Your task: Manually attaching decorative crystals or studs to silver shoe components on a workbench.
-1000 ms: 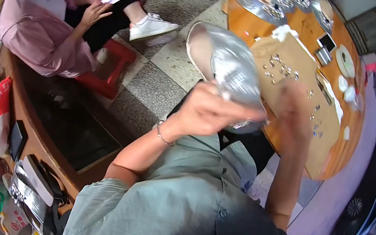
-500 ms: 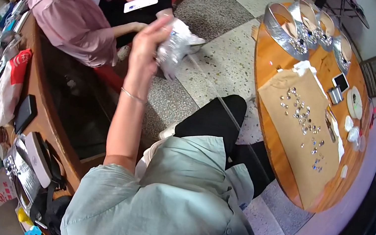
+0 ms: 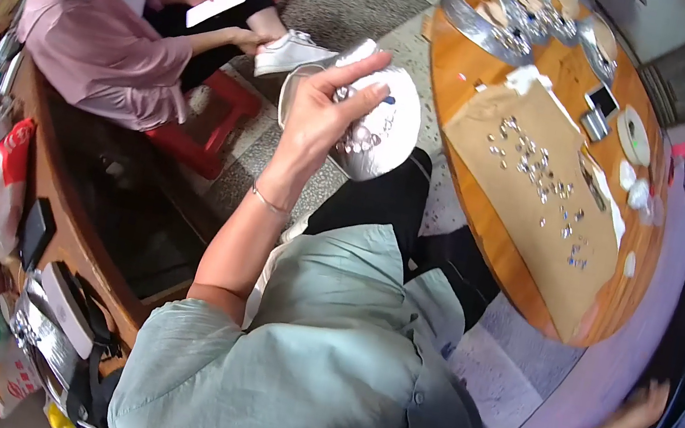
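Note:
My left hand [image 3: 315, 118] is raised ahead of my lap. Its thumb and fingers pinch a shiny silver curved band [image 3: 402, 124], set with pearly and clear stones plus a dark blue one. The band looks like a shoe upper. Out to the right, away from the round table, my right hand [image 3: 645, 410] is beside my body; motion smears its fingers, and nothing in it can be made out. Similar silver bands [image 3: 463, 11] with stones and beige linings stand at the table's far end. Loose sparkling stones [image 3: 539, 166] lie scattered on a brown paper sheet [image 3: 555, 279].
The round wooden table [image 3: 495, 232] also bears tweezers [image 3: 594, 180], a small metal device [image 3: 599, 113] and a white dish [image 3: 634, 135]. A seated person in pink [image 3: 101, 48] holds a white phone [image 3: 216, 6] by a red stool [image 3: 217, 119]. A cluttered wooden counter [image 3: 75, 222] runs along the left.
My left hand has brought the silver band nearer and to the right, turning its stones into view. My right hand has risen into view at the right. The scene has shifted slightly left.

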Demonstrator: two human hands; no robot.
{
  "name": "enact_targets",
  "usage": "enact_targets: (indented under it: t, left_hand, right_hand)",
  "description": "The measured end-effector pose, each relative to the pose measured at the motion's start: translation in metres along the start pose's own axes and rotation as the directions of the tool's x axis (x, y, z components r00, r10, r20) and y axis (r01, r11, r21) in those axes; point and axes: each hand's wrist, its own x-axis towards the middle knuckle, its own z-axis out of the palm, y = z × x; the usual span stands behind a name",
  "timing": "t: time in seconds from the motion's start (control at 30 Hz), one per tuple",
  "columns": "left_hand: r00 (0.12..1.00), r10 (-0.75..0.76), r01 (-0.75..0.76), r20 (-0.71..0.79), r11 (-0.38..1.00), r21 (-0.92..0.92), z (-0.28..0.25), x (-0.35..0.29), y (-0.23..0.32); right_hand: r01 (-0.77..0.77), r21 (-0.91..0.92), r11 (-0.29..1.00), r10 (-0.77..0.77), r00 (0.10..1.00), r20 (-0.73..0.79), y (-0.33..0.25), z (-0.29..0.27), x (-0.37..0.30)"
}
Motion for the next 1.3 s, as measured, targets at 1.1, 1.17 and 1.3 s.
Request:
enact_targets:
  t: [1.1, 1.17, 1.3]
  left_hand:
    - [0.890, -0.258, 0.345, 0.376, 0.920, -0.187, 0.071, -0.039, -0.005]
    - [0.883, -0.266, 0.354, 0.387, 0.919, -0.175, 0.070, -0.038, -0.007]
    - [0.882, -0.272, 0.332, 0.386, 0.938, -0.097, 0.068, -0.038, -0.006]
  right_hand:
    - [-0.393, 0.562, 0.728, -0.361, 0.477, 0.801, -0.170, 0.302, -0.302]
    - [-0.466, 0.547, 0.696, -0.348, 0.448, 0.824, -0.171, 0.302, -0.304]
    - [-0.387, 0.582, 0.715, -0.319, 0.560, 0.765, -0.181, 0.302, -0.315]
